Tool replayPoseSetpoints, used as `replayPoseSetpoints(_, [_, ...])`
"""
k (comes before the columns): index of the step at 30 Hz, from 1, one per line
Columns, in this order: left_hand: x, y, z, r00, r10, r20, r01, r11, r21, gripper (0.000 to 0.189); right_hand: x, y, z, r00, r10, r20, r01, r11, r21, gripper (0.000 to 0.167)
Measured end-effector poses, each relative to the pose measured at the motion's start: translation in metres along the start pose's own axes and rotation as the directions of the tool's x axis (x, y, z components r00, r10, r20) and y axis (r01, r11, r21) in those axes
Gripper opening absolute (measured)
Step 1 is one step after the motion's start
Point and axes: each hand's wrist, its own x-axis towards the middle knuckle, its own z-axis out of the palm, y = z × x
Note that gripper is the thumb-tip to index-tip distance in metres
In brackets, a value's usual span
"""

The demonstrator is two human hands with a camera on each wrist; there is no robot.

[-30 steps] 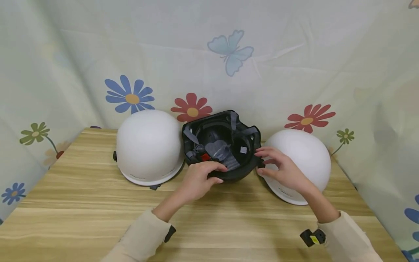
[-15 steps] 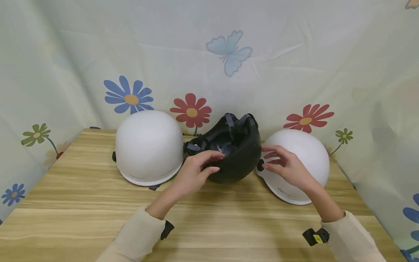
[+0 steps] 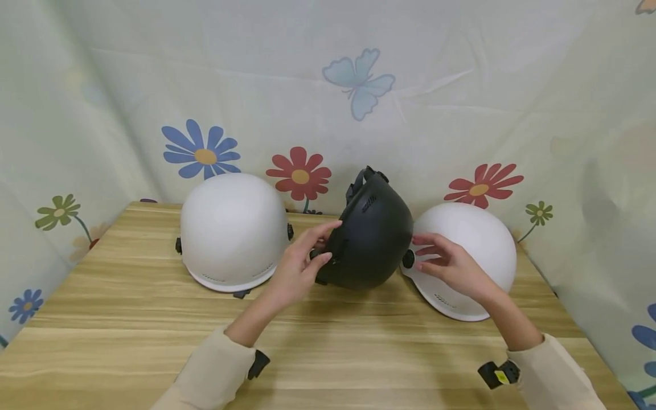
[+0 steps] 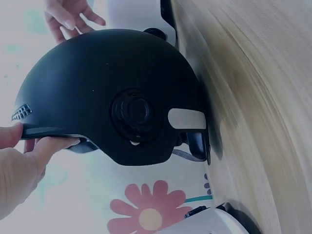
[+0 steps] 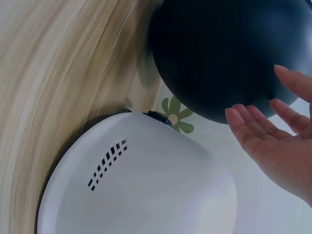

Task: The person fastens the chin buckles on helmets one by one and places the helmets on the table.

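A black helmet stands tilted on its edge at the middle of the table, its dark shell toward the right and its opening turned left and mostly hidden. My left hand pinches its rim between thumb and fingers; in the left wrist view, the thumb lies on the outside of the shell and fingers reach under the rim. On the other side, my right hand has relaxed, spread fingers beside the rounded shell. The right wrist view shows those fingertips at the shell's surface; whether they touch it I cannot tell.
One white helmet sits on the wooden table to the left. Another white helmet sits close behind my right hand. A flowered curtain rises right behind the helmets.
The black helmet has turned over from opening-up, with straps and lining showing, to its side with the shell facing me. My left hand followed its rim slightly up and left.
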Motion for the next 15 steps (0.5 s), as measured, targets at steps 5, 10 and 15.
replayPoseSetpoints(5, [-0.0024,-0.0007,-0.0012,1.000,-0.016,-0.006,0.016,1.000,0.013,0.048,0.0017,-0.0006,0.0031,1.000,-0.007,0.027,0.007,1.000,-0.004,0.049])
replayPoseSetpoints(10, [-0.0032,-0.0019,-0.0018,0.999,-0.044,-0.001,0.044,0.999,0.021,0.052,0.0026,-0.0010,0.0055,0.999,0.001,0.038,0.000,1.000,-0.018,0.051])
replayPoseSetpoints(15, [-0.0039,-0.0038,-0.0014,0.999,-0.043,-0.008,0.043,0.999,0.009,0.052,0.0016,0.0012,0.0062,0.999,0.005,0.041,-0.004,1.000,-0.025,0.053])
